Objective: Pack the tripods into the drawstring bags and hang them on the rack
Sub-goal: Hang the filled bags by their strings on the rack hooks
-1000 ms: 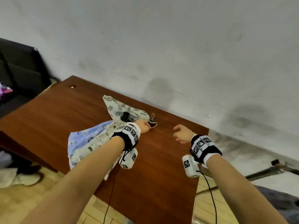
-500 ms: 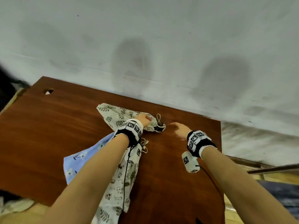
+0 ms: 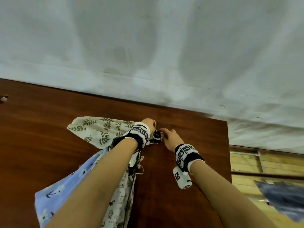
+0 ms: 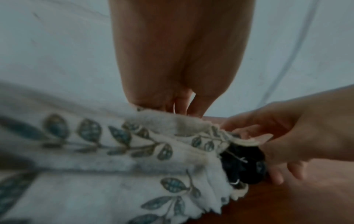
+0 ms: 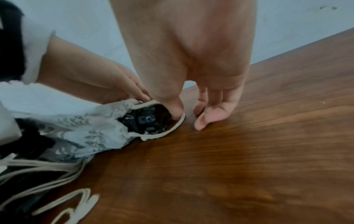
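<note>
A leaf-print drawstring bag [image 3: 98,130] [image 4: 95,166] [image 5: 91,128] lies on the brown table [image 3: 41,129]. The black head of a tripod [image 3: 157,135] [image 4: 243,163] [image 5: 147,119] sticks out of its gathered mouth. My left hand [image 3: 148,123] [image 4: 182,106] pinches the top of the bag's rim. From the right, my right hand [image 3: 169,137] [image 5: 191,112] meets the mouth. Its thumb sits inside the cord loop against the tripod and pinches the rim, while the other fingers touch the table.
A blue bag [image 3: 54,195] and an animal-print bag [image 3: 118,206] lie under my left forearm, with loose cords [image 5: 57,174] beside them. The table's right edge [image 3: 228,153] is close to my right wrist. A white wall stands right behind the table.
My right hand has moved left from bare table to the bag's mouth and taken hold of the rim. My left hand stays at the mouth.
</note>
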`<control>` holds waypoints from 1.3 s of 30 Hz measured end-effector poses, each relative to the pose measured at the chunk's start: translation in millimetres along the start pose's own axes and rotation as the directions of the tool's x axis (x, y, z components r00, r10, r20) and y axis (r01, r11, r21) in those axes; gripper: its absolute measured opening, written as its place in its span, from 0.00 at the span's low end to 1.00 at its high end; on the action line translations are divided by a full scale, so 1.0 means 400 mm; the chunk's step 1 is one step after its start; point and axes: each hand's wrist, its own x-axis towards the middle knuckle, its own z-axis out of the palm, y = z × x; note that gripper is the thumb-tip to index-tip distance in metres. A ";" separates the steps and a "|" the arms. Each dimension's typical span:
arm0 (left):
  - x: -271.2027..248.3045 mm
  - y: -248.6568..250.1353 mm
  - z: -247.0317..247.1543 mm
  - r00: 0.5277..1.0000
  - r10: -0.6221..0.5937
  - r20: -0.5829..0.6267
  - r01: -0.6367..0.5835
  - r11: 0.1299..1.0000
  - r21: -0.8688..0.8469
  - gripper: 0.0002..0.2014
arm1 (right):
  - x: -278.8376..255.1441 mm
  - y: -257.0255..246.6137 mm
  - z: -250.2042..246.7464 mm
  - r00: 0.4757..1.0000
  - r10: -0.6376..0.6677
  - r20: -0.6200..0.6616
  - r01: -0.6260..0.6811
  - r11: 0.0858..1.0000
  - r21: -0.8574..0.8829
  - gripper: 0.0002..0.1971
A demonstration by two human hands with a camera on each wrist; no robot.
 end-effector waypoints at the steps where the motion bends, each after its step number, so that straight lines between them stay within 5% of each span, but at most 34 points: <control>1: 0.010 -0.003 0.000 1.000 -0.010 -0.012 0.010 1.000 -0.002 0.10 | 0.006 0.002 -0.001 1.000 -0.009 -0.017 0.009 1.000 -0.002 0.20; 7: 0.044 0.016 0.009 0.993 -0.115 -0.019 0.115 0.993 -0.001 0.19 | 0.037 0.017 -0.012 0.999 0.016 -0.030 -0.016 0.999 -0.027 0.10; 10: 0.048 0.026 0.012 0.990 -0.140 -0.028 0.141 0.990 0.014 0.23 | 0.034 0.013 -0.017 0.998 -0.022 0.055 0.024 0.999 -0.035 0.16; 15: 0.044 0.035 0.033 0.991 -0.128 0.024 0.130 0.972 -0.197 0.08 | -0.001 0.022 -0.009 0.987 -0.050 0.150 0.052 0.999 -0.011 0.27; 19: 0.005 0.062 0.039 0.995 -0.047 0.087 0.070 0.960 -0.272 0.05 | -0.013 0.006 -0.016 0.993 -0.023 0.119 0.041 0.988 -0.150 0.15; 22: -0.036 0.085 0.036 0.997 0.009 0.076 0.008 0.976 -0.217 0.14 | -0.022 0.010 -0.044 0.993 -0.033 0.114 0.029 0.999 0.031 0.14; 29: -0.178 0.147 -0.086 0.978 0.116 -0.175 -0.154 0.963 -0.222 0.08 | -0.134 -0.021 -0.175 0.978 -0.197 -0.065 0.202 0.840 0.503 0.11; 33: -0.297 0.187 -0.168 0.940 0.170 -0.297 -0.258 0.922 -0.290 0.04 | -0.239 -0.063 -0.270 0.929 -0.321 -0.185 0.367 0.733 0.572 0.10; 39: -0.490 0.267 -0.287 0.890 0.224 -0.397 -0.390 0.825 -0.409 0.04 | -0.413 -0.146 -0.412 0.913 -0.274 -0.302 0.408 0.597 0.691 0.11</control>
